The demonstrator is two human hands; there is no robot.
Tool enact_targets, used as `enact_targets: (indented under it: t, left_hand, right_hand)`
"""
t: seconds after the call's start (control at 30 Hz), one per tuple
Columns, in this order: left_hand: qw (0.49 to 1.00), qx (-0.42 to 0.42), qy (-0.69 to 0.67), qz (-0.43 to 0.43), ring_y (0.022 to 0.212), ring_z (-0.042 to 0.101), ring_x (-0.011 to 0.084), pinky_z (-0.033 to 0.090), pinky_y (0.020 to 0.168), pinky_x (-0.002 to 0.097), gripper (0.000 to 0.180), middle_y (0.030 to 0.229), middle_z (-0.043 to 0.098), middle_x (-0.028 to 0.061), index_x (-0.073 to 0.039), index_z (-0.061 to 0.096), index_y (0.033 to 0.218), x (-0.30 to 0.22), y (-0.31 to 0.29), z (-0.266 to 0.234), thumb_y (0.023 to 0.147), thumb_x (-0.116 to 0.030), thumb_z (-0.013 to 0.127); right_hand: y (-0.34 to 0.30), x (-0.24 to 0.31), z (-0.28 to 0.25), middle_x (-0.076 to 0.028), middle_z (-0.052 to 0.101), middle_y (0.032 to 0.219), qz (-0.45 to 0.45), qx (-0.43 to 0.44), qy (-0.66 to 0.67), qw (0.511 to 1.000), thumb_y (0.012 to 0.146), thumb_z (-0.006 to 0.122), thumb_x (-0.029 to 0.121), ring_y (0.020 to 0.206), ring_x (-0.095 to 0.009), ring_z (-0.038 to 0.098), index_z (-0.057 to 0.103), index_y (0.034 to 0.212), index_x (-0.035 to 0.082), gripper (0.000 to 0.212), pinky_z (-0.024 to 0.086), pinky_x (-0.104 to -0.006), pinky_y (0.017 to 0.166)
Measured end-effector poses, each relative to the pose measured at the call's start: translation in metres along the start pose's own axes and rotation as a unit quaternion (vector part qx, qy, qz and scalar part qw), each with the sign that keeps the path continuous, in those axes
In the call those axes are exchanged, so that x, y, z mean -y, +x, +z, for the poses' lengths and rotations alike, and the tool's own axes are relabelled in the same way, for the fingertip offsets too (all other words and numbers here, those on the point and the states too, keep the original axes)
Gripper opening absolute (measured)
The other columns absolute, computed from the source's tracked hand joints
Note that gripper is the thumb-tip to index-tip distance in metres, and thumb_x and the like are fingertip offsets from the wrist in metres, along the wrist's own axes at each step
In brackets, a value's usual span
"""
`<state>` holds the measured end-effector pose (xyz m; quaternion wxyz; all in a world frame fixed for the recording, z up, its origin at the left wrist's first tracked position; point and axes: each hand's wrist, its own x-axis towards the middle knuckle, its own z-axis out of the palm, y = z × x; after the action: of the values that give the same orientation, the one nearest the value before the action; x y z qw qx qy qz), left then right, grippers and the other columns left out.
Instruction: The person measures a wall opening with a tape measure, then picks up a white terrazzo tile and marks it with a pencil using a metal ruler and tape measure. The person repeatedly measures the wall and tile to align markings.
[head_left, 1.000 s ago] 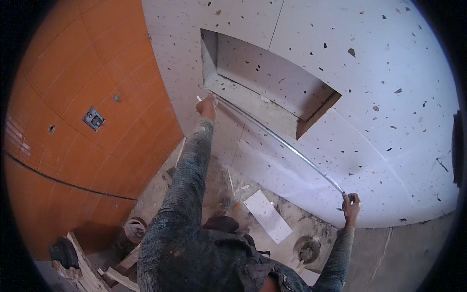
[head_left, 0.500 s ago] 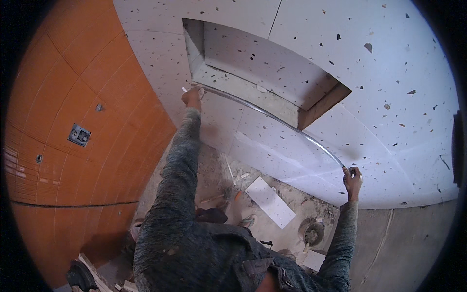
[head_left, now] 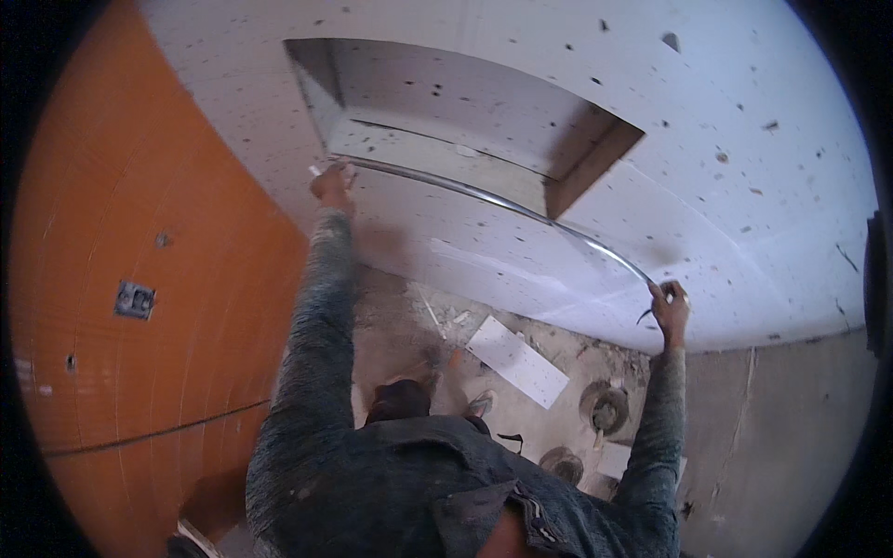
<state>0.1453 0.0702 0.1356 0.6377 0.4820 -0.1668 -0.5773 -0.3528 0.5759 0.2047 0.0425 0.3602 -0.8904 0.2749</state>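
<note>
Fitting step: left hand (head_left: 332, 184) and right hand (head_left: 669, 307) each clench an end of the metal strip (head_left: 493, 200) along the niche's (head_left: 446, 102) lower edge; next, likely, pressing it flush.

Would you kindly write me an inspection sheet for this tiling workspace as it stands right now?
Surface: white speckled wall with a rectangular niche; its lower edge shows bare grey.
Job's things: long thin metal strip held across the wall just under the niche, running from one hand to the other.
Clutter: loose white tile, two round dark items and debris on the dusty floor.
Hands: left hand grips the strip's left end by the niche corner; right hand grips the right end, lower down.
Cables: nothing seen.
Surroundings: orange tiled wall on the left with a small square metal fitting; bare grey wall at lower right.
</note>
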Motion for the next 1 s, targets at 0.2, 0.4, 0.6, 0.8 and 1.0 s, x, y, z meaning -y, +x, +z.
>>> enact_targets:
  t: [0.2, 0.4, 0.6, 0.8, 1.0]
  left_hand:
    - [0.997, 0.079, 0.009, 0.02, 0.072, 0.062, 0.0234, 0.059, 0.066, 0.0369, 0.032, 0.094, 0.058, 0.0131, 0.007, 0.044, 0.104, 0.012, 0.026, -0.007, 0.079, 0.008, 0.066]
    - [0.999, 0.032, -0.018, -0.014, 0.055, 0.056, 0.0172, 0.054, 0.057, 0.0362, 0.019, 0.071, 0.058, 0.0065, -0.003, 0.05, 0.08, -0.001, 0.018, 0.004, 0.079, 0.01, 0.065]
    - [0.997, 0.067, -0.006, 0.021, 0.061, 0.059, 0.0183, 0.053, 0.054, 0.0342, 0.019, 0.077, 0.06, 0.0101, 0.0, 0.051, 0.081, -0.003, 0.008, 0.001, 0.078, 0.011, 0.067]
    - [0.999, 0.019, 0.037, 0.027, 0.066, 0.062, 0.0198, 0.055, 0.058, 0.0316, 0.019, 0.082, 0.062, 0.0115, 0.004, 0.053, 0.086, -0.001, 0.013, 0.002, 0.077, 0.01, 0.068]
    - [0.998, 0.034, 0.04, 0.022, 0.067, 0.063, 0.0194, 0.055, 0.058, 0.0284, 0.018, 0.084, 0.062, 0.0122, 0.005, 0.055, 0.085, 0.001, 0.018, -0.002, 0.076, 0.011, 0.069]
  right_hand:
    - [0.001, 0.005, 0.0, -0.018, 0.066, 0.081, 0.055, 0.023, -0.028, 0.998, 0.076, 0.072, 0.049, 0.078, -0.036, 0.064, 0.065, 0.081, 0.004, 0.046, 0.049, -0.0446, 0.07]
    - [-0.002, 0.015, 0.004, -0.013, 0.064, 0.067, 0.026, -0.016, -0.065, 0.997, 0.076, 0.073, 0.045, 0.063, -0.029, 0.063, 0.065, 0.08, 0.003, 0.042, 0.048, -0.0415, 0.061]
    - [0.0, 0.012, 0.013, -0.011, 0.064, 0.062, 0.076, 0.02, -0.068, 0.995, 0.076, 0.073, 0.044, 0.061, -0.025, 0.064, 0.066, 0.08, 0.004, 0.041, 0.049, -0.0379, 0.06]
    - [0.004, 0.0, 0.028, -0.009, 0.064, 0.061, 0.074, 0.01, -0.075, 0.994, 0.077, 0.073, 0.044, 0.06, -0.022, 0.065, 0.065, 0.08, 0.005, 0.039, 0.049, -0.0365, 0.058]
    - [0.005, 0.001, 0.026, -0.015, 0.068, 0.082, 0.107, 0.054, -0.086, 0.989, 0.077, 0.07, 0.049, 0.079, -0.032, 0.065, 0.067, 0.087, 0.007, 0.043, 0.051, -0.043, 0.069]
